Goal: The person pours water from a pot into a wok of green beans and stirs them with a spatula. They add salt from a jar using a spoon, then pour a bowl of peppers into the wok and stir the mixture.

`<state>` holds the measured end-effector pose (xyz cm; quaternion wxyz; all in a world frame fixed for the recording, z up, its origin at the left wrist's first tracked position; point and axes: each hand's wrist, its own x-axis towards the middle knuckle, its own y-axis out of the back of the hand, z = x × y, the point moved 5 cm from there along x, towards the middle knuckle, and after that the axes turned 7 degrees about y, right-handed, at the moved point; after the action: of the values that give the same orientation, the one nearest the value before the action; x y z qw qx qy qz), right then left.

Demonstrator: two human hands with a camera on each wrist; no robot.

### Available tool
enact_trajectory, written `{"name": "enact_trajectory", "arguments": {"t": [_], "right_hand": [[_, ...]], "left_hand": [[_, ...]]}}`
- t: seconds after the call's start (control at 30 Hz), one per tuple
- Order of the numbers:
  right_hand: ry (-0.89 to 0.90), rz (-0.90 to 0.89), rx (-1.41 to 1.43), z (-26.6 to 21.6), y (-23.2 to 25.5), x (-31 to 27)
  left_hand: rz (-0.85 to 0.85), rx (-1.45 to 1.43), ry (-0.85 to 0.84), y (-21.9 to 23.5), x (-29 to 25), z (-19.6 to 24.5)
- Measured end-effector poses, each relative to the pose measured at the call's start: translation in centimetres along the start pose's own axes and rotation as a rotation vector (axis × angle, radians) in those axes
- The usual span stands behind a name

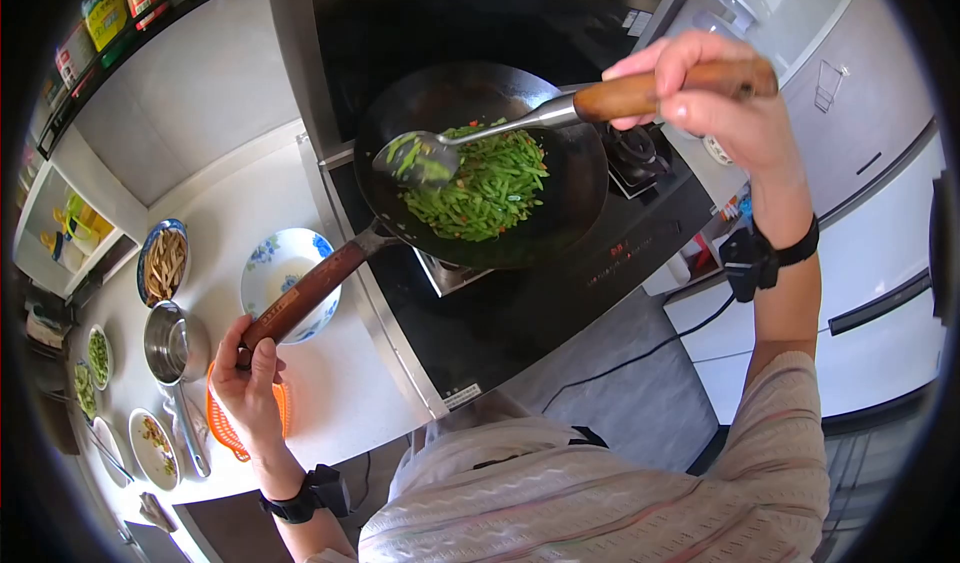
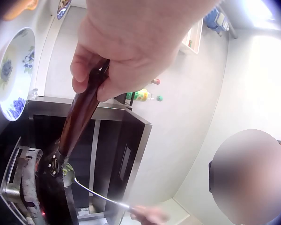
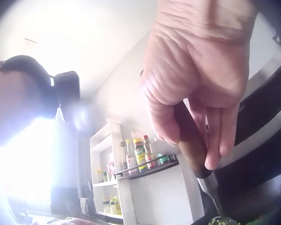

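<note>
My left hand (image 1: 250, 388) grips the end of the wok's brown wooden handle (image 1: 308, 291). The dark wok (image 1: 575, 203) stands over the burner at the left of the black stove, holding chopped green vegetables (image 1: 490, 188) with small red bits. In my right hand (image 1: 715, 98) is a cooking ladle, held by its wooden handle (image 1: 625, 98). The ladle's metal bowl (image 1: 415, 160) is over the left part of the vegetables, with some green pieces in it. In the left wrist view, the fingers (image 2: 79, 70) wrap the wok handle. The right wrist view shows fingers (image 3: 214, 136) around the ladle handle.
Left of the stove, a white bowl with blue flowers (image 1: 262, 273) sits under the wok handle. Further left are a plate of brown strips (image 1: 165, 263), a steel saucepan (image 1: 175, 343), an orange basket (image 1: 285, 408) and small dishes. A second burner (image 1: 635, 153) lies right of the wok.
</note>
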<state>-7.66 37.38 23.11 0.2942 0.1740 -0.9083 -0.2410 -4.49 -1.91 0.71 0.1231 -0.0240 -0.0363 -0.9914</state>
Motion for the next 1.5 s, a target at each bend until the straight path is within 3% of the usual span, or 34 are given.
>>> {"name": "enact_trajectory", "arguments": {"t": [0.1,0.17,0.33,0.47,0.63,0.73,0.77,0.83,0.9,0.97,1.1,1.13,1.2,1.23,1.3,1.43,1.5], "right_hand": [[-0.045,0.006,0.067,0.9,-0.2,1.1],[-0.203,-0.003,-0.041,2.8,-1.0,1.8],[-0.162,0.196,0.050,3.7,1.1,3.1],[-0.209,0.250,0.198,5.1,0.9,3.6],[-0.308,0.221,0.063,6.4,2.1,2.5],[-0.201,-0.072,0.109,2.2,3.0,2.1],[-0.207,-0.070,0.110,2.3,2.9,1.8],[0.020,-0.294,-0.103,0.9,1.6,1.3],[-0.084,-0.202,-0.171,1.4,1.5,0.2],[-0.337,0.088,-0.200,2.1,4.0,-1.0],[-0.431,0.302,-0.361,0.9,10.2,-2.3],[-0.431,0.304,-0.364,1.4,10.1,-2.5],[-0.570,0.505,-0.249,4.2,10.1,-4.1],[-0.571,0.503,-0.254,6.0,8.8,-4.8],[-0.481,0.666,0.083,8.8,5.8,-6.1],[-0.353,0.611,0.134,7.2,5.3,-6.1],[-0.278,0.540,-0.100,6.0,6.9,-5.6]], "left_hand": [[-0.009,-0.001,-0.020,0.1,0.0,-0.1],[-0.019,-0.013,-0.018,0.1,0.0,-0.2],[-0.007,0.007,-0.019,0.2,0.0,-0.3],[-0.021,-0.031,-0.019,0.1,0.1,-0.4],[-0.020,-0.033,-0.020,0.1,0.1,-0.4],[-0.029,-0.031,-0.020,0.2,0.1,-0.6],[-0.022,-0.020,-0.034,0.1,0.0,-0.5],[-0.023,-0.015,-0.050,0.0,0.1,-0.3],[-0.024,-0.002,-0.067,0.0,0.0,-0.2],[-0.030,0.004,-0.066,0.2,0.1,-0.3],[-0.043,-0.031,-0.061,0.1,0.1,-0.4],[-0.044,-0.033,-0.062,0.1,0.2,-0.5],[-0.036,-0.025,-0.065,0.3,0.2,-0.7],[-0.038,-0.030,-0.062,0.2,0.1,-0.7],[-0.041,-0.028,-0.070,0.0,0.1,-0.3],[-0.034,-0.023,-0.021,0.2,-0.1,-0.5],[-0.021,-0.028,-0.037,0.1,0.0,-0.4]]}}
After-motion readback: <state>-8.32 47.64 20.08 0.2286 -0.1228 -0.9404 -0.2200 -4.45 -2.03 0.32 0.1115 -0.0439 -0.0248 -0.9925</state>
